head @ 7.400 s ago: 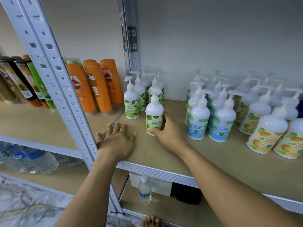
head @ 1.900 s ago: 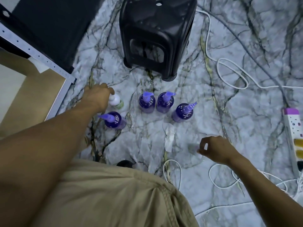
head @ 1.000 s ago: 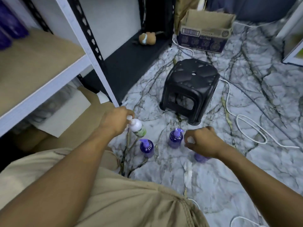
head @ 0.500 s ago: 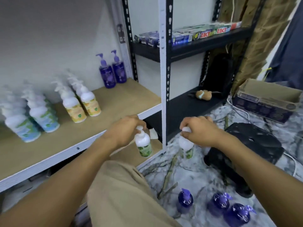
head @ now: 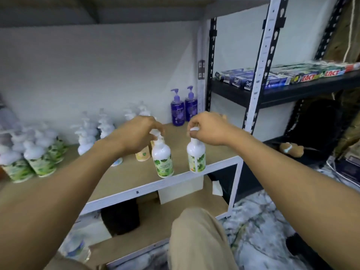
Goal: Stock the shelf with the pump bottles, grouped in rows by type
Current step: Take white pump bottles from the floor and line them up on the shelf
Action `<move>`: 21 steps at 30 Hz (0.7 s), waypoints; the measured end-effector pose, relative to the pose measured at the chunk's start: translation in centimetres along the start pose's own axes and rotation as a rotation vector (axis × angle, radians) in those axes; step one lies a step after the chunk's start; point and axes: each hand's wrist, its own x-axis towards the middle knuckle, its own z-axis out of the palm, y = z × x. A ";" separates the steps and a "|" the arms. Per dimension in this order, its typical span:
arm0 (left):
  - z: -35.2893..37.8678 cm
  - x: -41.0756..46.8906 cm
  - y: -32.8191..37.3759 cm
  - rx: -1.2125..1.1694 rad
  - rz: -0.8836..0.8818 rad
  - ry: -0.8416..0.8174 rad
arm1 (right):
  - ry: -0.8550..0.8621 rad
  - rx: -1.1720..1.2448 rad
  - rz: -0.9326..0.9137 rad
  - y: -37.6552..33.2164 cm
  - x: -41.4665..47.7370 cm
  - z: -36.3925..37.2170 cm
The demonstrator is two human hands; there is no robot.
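My left hand [head: 139, 134] pinches one leaf-label bottle [head: 163, 161] by its pump, my right hand [head: 209, 129] a second bottle [head: 196, 157], both at the near edge of the shelf [head: 124, 195]; bare board lies open behind them, toward the far purple bottles [head: 177, 111].

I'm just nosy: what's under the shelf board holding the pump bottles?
A white box and a black object sit on a lower board. The left forearm covers whatever lies farther left.

Stockroom, metal racking [head: 259, 78], boxed toothpaste [head: 303, 76]
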 end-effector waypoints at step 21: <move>4.8 -5.4 -10.1 -0.388 -0.182 0.247 | -0.141 0.024 -0.206 -7.0 9.5 7.1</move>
